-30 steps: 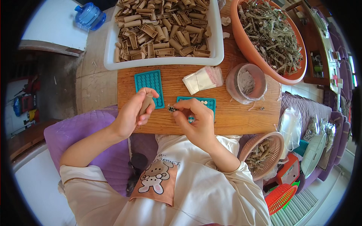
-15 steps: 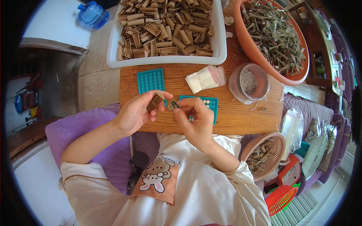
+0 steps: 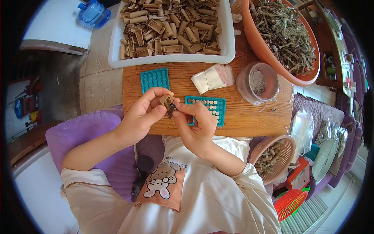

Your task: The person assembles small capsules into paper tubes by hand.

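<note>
Both hands are up together over the near edge of the wooden board (image 3: 241, 117), fingertips almost meeting. The left hand (image 3: 146, 115) has a small brown cardboard tube (image 3: 168, 104) pinched between thumb and fingers, tilted slightly. The right hand (image 3: 194, 124) is closed on a tiny dark piece (image 3: 174, 108) right at the tube's lower end, touching it; what exactly that piece is, too small to tell.

Just under and to the right of the right hand's fingers lies a teal dimpled tray (image 3: 212, 107), pale round pellets sitting in most of its pockets. A second teal tray (image 3: 155, 79) lies just beyond the left hand, and its pockets look bare. Further right of that, beyond the right hand, there's a small stack of clear plastic bags (image 3: 212, 78), and past those a round clear container (image 3: 259, 82) with something pale inside.

Well beyond both hands, a white tub (image 3: 230, 43) heaped with more brown cardboard tubes. To the far right of it, an orange basin (image 3: 272, 62) full of dried stems. Down near the right elbow, a woven basket (image 3: 288, 156) with a few tubes in it. The left forearm rests over a purple cushion (image 3: 93, 132).
</note>
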Available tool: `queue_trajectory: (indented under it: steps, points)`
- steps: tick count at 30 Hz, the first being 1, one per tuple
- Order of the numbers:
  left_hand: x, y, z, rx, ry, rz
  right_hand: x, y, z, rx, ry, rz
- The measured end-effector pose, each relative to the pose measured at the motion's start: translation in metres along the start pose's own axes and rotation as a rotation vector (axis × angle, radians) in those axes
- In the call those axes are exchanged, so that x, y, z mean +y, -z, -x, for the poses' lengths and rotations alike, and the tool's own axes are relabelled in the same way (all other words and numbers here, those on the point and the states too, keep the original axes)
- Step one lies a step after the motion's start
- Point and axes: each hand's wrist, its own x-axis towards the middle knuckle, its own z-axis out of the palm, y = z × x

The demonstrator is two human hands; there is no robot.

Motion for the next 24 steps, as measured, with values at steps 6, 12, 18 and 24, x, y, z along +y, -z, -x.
queue_trajectory:
  steps: [6, 12, 18, 24]
  points:
    - [0.000, -0.001, 0.000, 0.006, -0.005, 0.028, 0.000, -0.004, 0.002, 0.002, 0.058, 0.061]
    - [0.004, -0.001, -0.001, 0.116, 0.026, -0.019, 0.001, -0.006, 0.000, -0.094, 0.023, 0.070]
    - [0.015, 0.005, -0.007, 0.229, 0.121, 0.115, 0.006, -0.012, -0.006, -0.133, -0.026, 0.021]
    - [0.020, 0.006, -0.006, 0.286, 0.140, 0.151, 0.012, -0.023, 0.002, -0.140, -0.123, -0.028]
